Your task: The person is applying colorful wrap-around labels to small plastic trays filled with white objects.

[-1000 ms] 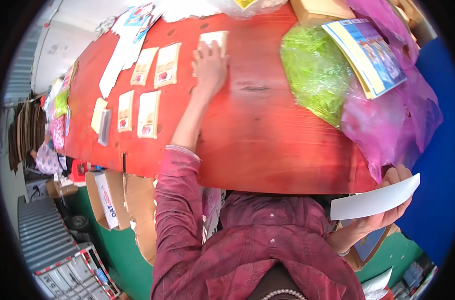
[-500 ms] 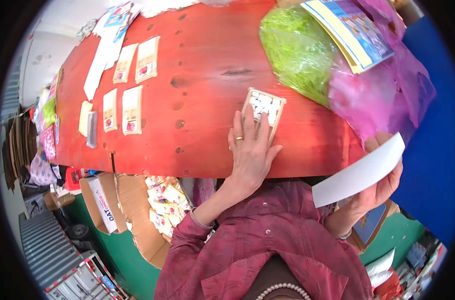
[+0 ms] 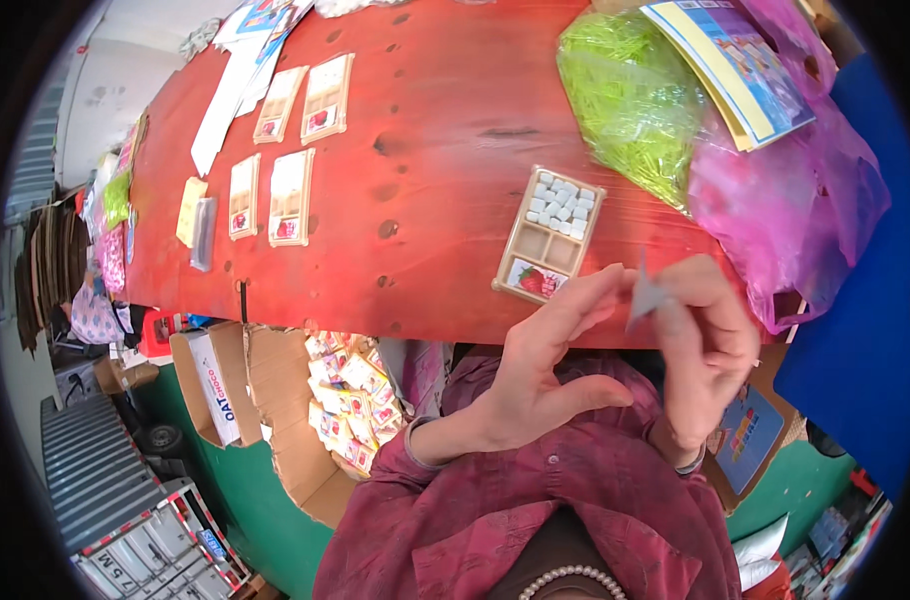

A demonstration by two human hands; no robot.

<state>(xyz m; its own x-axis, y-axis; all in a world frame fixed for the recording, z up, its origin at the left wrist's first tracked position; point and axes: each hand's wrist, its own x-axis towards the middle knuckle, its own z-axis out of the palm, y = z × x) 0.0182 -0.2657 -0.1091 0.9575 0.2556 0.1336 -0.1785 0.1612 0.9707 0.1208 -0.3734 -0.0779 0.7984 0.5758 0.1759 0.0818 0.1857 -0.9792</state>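
Fingers of the right hand (image 3: 713, 345) pinch one thin pale sheet (image 3: 646, 297), blurred and narrow from this angle. Opposite them, the left hand (image 3: 540, 365) shows nothing in its grasp: its thumb stands wide of its fingers, whose tips come close to the sheet; I cannot tell whether they touch it. The step in hand looks like handling the sheet between both hands; the next move, I judge, calls for the left fingers to close on its free edge and steady it.

Just ahead and to the left of the left fingertips, one tan tray (image 3: 518, 246) lies flat on the red table (image 3: 445, 250). It holds well over a dozen white pieces (image 3: 561, 204), packed too tightly for a sure count, two empty compartments and one strawberry picture (image 3: 536, 279). Well off to the fingers' left lie four similar trays (image 3: 291, 190), in two pairs. Ahead and right are one green bag (image 3: 630, 105) and one purple bag (image 3: 790, 220).
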